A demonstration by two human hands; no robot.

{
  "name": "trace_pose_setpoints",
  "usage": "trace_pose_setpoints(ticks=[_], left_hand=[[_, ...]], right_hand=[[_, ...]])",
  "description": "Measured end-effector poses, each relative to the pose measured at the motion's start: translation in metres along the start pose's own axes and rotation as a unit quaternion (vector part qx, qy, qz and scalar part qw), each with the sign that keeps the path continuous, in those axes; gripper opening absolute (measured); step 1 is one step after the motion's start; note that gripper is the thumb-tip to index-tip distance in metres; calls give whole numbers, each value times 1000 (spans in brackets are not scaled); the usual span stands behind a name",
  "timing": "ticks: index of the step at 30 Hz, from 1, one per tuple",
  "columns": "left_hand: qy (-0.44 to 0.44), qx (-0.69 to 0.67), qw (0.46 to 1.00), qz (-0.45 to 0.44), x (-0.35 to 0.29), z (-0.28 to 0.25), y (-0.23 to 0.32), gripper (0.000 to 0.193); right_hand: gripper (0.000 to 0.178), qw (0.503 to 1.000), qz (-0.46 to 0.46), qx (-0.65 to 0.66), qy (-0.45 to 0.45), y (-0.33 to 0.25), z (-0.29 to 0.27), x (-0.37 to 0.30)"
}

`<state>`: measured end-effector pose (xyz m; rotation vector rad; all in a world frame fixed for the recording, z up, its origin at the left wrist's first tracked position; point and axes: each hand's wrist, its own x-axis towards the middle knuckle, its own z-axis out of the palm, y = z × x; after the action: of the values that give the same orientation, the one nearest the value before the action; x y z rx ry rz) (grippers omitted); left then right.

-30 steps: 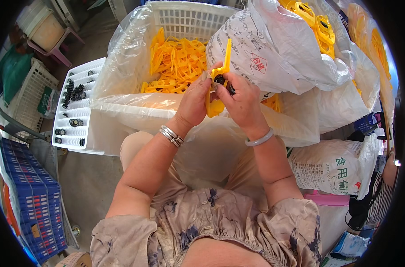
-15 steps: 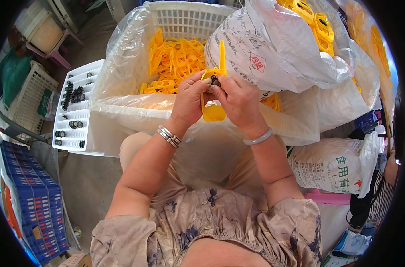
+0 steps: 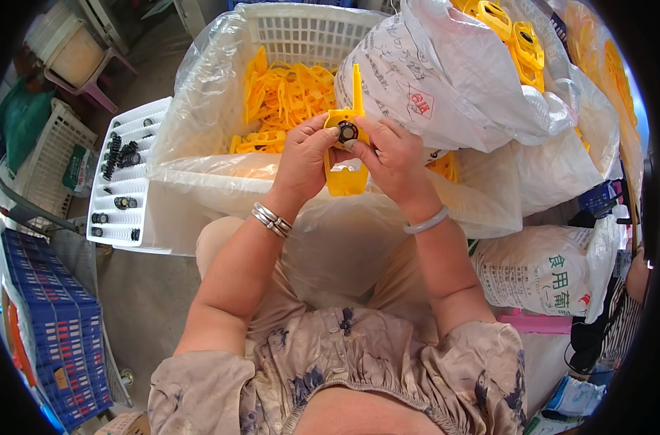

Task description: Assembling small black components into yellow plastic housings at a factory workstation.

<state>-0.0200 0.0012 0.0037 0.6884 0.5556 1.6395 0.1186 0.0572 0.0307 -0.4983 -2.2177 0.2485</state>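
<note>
Turned to face upward since a second ago, when it was tilted, a yellow plastic piece (image 3: 347, 183) with a long prong now shows a round black part (image 3: 347, 131) near its middle. Left hand (image 3: 303, 157) fingers pinch the piece's left side, thumb on the black part; right hand (image 3: 392, 161) fingers pinch its right side, though their tips are partly hidden. Both hold it above the near edge of a plastic-lined white basket (image 3: 312, 30) containing loose yellow pieces (image 3: 292, 93).

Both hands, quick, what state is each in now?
Left hand: closed, holding the yellow plastic piece.
Right hand: closed on the same piece, thumb by its round black part.
</note>
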Motion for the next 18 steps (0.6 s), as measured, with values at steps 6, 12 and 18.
trace_pose_setpoints(ticks=[6, 12, 18], left_hand=[[-1, 22, 1000, 7, 0, -3, -1, 24], [-34, 19, 999, 10, 0, -2, 1, 29], [-36, 33, 998, 29, -2, 4, 1, 31]], right_hand=[[28, 999, -35, -6, 0, 4, 2, -3], [28, 999, -35, -23, 26, 0, 4, -2], [26, 995, -60, -5, 83, 4, 11, -4]])
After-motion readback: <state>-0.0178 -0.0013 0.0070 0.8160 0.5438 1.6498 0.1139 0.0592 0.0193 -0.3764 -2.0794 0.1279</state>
